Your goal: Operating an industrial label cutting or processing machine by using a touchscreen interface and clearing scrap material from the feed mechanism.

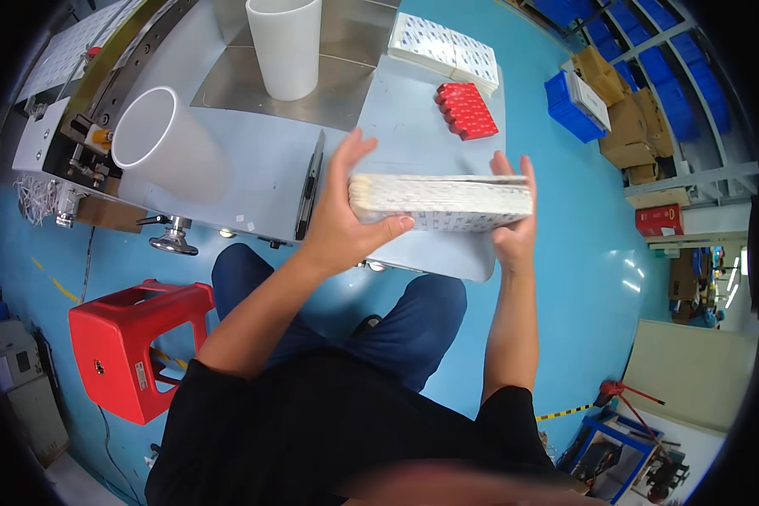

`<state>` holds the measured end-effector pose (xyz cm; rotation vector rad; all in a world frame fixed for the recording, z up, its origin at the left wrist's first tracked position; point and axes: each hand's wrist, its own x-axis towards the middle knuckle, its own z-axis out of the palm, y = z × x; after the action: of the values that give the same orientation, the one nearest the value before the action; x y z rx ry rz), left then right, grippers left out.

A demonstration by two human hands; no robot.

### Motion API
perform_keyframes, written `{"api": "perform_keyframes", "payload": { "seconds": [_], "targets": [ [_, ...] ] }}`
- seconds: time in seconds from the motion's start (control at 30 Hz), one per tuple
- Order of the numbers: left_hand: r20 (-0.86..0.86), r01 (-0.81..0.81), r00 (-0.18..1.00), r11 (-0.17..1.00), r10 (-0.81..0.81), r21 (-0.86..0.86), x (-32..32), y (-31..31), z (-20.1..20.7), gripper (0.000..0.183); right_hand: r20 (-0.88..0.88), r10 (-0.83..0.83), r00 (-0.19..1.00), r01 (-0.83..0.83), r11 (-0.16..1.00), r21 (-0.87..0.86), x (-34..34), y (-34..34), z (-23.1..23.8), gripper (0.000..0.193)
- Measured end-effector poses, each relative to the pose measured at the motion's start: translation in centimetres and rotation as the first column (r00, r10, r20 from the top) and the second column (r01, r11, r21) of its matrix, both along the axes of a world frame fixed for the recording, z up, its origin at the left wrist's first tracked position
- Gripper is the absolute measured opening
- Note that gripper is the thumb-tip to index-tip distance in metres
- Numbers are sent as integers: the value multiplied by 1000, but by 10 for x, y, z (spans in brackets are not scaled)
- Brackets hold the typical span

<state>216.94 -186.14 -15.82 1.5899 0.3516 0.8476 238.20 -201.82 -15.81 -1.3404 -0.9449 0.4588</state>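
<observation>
Between my two hands is a thick stack of white printed sheets (443, 198), held on edge above the grey worktable (413, 250). My left hand (341, 215) presses the stack's left end, its thumb along the near face and its fingers raised at the back. At the opposite end my right hand (517, 219) grips with the thumb in front and fingers behind. The sheets' layered edges face up, and one sheet at the top right stands slightly apart. Beyond the stack lie a red wavy-edged bundle (466, 111) and another banded stack of printed sheets (444, 52).
Two white cylindrical tubs (148, 131) stand on the left and at the back of the table. A machine with a metal rail (114, 93) borders the left side. A red stool (131, 354) is at lower left. Blue bins (575, 105) and cardboard boxes (637, 131) stand right.
</observation>
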Motion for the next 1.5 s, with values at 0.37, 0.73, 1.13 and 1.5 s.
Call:
{"api": "perform_keyframes", "payload": {
  "seconds": [0.37, 0.73, 1.13, 1.5],
  "targets": [
    [-71, 80, 994, 996, -84, -46, 5, 0, -8, 61, -104, 18, 994, -23, 999, -42, 1, -7, -22, 111],
    [-117, 156, 978, 976, -174, -149, 25, 25, 5, 52, -116, -85, 990, 56, 970, -237, -1, -8, -12, 79],
    [-69, 173, 981, 981, -179, -83, 21, 24, 4, 60, 900, 371, 228, 247, 872, -423, 5, 18, 105, 128],
    [-62, 161, 984, 981, -168, -104, 19, 25, 4, 54, 777, 589, 221, 190, 756, -627, 2, 32, 95, 117]
  ]
}}
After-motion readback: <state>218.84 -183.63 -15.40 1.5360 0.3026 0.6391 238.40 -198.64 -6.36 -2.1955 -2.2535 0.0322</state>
